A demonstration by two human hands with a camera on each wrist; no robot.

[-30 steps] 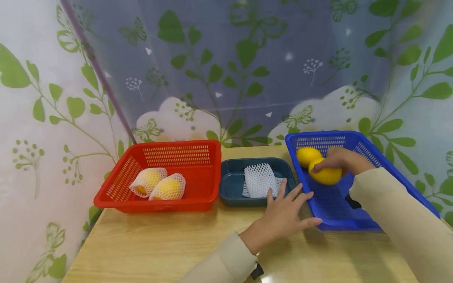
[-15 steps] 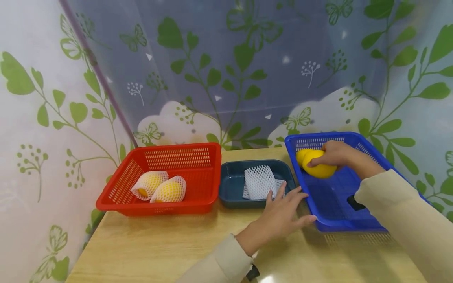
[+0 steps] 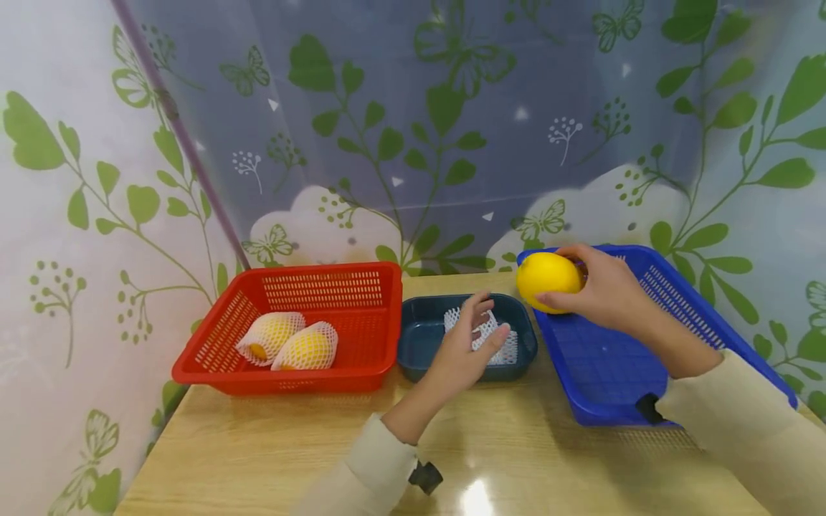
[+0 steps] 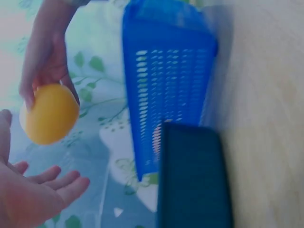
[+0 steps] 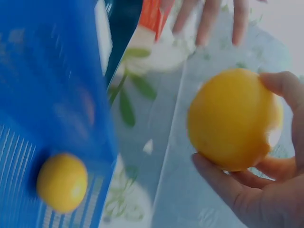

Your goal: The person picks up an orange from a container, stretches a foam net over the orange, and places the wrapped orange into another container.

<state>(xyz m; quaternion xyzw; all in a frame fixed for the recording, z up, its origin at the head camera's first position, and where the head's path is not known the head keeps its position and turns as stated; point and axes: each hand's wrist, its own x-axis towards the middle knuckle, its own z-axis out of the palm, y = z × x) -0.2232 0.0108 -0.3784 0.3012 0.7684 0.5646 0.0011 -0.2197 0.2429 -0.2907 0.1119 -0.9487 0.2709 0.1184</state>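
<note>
The right hand (image 3: pixel 606 287) grips a yellow fruit (image 3: pixel 548 281) above the left rim of the blue basket (image 3: pixel 574 401). In the right wrist view, fingers and thumb are round that fruit (image 5: pixel 232 118), and a second yellow fruit (image 5: pixel 62 182) lies in the basket. The left hand (image 3: pixel 461 351) is raised over the dark teal tray (image 3: pixel 419 337), holding nothing, fingers spread in the left wrist view. White foam nets (image 3: pixel 506 347) lie in the tray, partly hidden behind the left hand.
At the left stands a red basket (image 3: pixel 361 380) with two fruits in white foam nets (image 3: pixel 308 347). A wooden table (image 3: pixel 271 444) carries the containers, and a patterned curtain (image 3: pixel 361 143) hangs behind them.
The right hand has lifted the gripped fruit out of the blue basket and moved it left. The left hand has come off the blue basket's edge and moved left, over the tray.
</note>
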